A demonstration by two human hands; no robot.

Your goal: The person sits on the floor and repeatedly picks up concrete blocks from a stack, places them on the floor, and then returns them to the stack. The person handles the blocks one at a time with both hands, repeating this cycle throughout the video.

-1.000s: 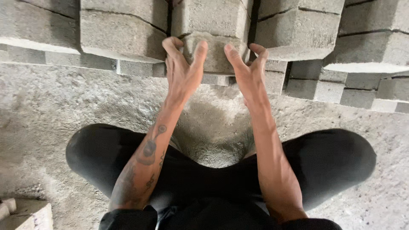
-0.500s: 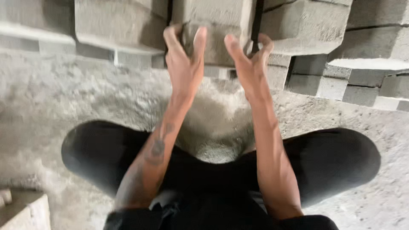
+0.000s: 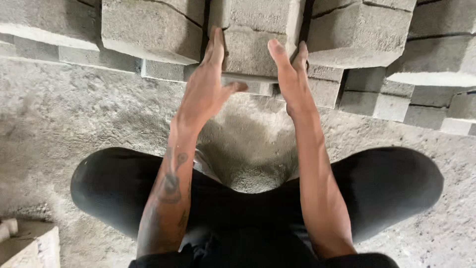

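head view: person crouched on rough floor, knees in black trousers, facing stacked rows of grey concrete blocks.
block: mid block, upper row, grey, stands betw. neighbour blocks; dark gaps either side.
left hand: left hand flat vs. block's left face, fingers straight & up, thumb splayed toward the front lower edge. Wide open, pressing, not wrapped round.
right hand: right hand flat vs. block's right side, fingers reaching into the gap. Also spread, palm-in clamp.
step: looks like block squeezed betw. both palms in the stack; can't tell if it bears on the blocks below or is lifted clear.
next move calls for: prob. firm even inward squeeze from both sides, fingertips kept out of the gaps by neighbour block L & R; rough surface gives grip.
other: pale block corner bottom left, well apart from hands.
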